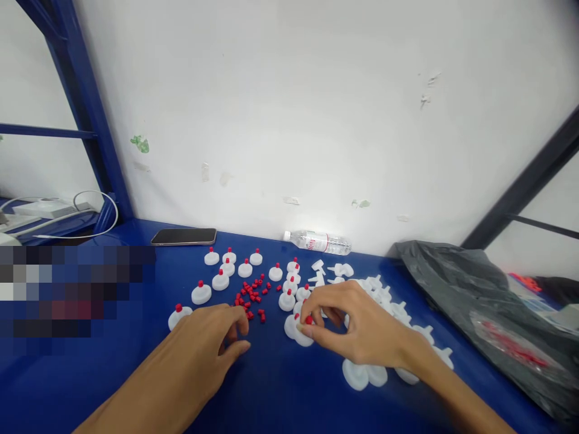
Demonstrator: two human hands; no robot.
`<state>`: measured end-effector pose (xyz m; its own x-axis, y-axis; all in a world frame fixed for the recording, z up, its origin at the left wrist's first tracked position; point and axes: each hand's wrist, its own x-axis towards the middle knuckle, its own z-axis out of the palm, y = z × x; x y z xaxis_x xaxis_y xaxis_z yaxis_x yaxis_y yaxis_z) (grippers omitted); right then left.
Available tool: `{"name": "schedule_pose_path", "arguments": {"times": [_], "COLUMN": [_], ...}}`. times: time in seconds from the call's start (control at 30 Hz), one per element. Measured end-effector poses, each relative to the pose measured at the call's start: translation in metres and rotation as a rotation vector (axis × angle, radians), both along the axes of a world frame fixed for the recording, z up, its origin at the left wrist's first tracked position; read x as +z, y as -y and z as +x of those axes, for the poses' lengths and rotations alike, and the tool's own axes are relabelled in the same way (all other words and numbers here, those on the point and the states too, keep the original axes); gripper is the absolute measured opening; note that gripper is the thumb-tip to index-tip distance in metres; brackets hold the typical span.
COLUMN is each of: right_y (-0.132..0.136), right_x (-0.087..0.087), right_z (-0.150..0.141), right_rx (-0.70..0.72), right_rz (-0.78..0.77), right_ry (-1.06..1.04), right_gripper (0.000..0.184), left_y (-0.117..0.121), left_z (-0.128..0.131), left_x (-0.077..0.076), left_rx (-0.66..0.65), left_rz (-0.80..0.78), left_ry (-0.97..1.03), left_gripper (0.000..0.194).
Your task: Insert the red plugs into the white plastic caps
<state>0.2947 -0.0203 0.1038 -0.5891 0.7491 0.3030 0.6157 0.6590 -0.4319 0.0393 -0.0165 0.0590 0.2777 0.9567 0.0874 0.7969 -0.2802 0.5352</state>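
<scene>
My right hand (353, 319) pinches a small red cap (309, 320) between thumb and index finger; it sits on top of a white round lid (304, 339) near the middle of the table. My left hand (212, 337) hovers low beside a loose pile of red caps (253, 292), thumb and index finger apart; I see nothing between them. Several white lids with red tips (201, 293) stand upright behind and left of the pile. Another group of red-tipped lids (286, 300) stands by my right hand. White nozzle lids without red tips (355, 374) lie around and under my right forearm.
A phone (184, 237) and a clear bottle (319, 242) lie along the wall. At the right is a dark grey plastic bag (446, 283) with a clear packet of red pieces (515, 346) on it. A blue metal frame (88, 90) rises at left, near a white cable (115, 211).
</scene>
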Motion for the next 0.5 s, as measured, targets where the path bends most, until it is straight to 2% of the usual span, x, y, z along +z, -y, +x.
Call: {"name": "schedule_pose_path", "arguments": {"times": [0.1,0.23,0.3,0.4,0.5], "right_y": [-0.001,-0.001,-0.002,-0.007,-0.014], "right_x": [0.004,0.004,0.005,0.005,0.0], "right_z": [0.005,0.006,0.006,0.008,0.013], "right_rx": [0.026,0.009,-0.025,-0.219,-0.457], "right_rz": [-0.185,-0.174,-0.16,-0.028,0.167], "right_ry": [0.19,0.3,0.298,0.303,0.461], "right_gripper": [0.007,0.009,0.017,0.031,0.035], "left_y": [-0.002,-0.006,-0.01,-0.012,-0.01], "left_z": [-0.009,-0.016,-0.016,-0.011,-0.006], "left_x": [-0.011,-0.006,0.0,0.005,0.006], "left_rx": [0.037,0.043,0.071,0.102,0.1], "left_rz": [0.091,0.048,0.017,-0.006,-0.043], "left_ry": [-0.195,-0.413,-0.482,-0.531,-0.577], "left_gripper": [0.011,0.014,0.016,0.018,0.021]}}
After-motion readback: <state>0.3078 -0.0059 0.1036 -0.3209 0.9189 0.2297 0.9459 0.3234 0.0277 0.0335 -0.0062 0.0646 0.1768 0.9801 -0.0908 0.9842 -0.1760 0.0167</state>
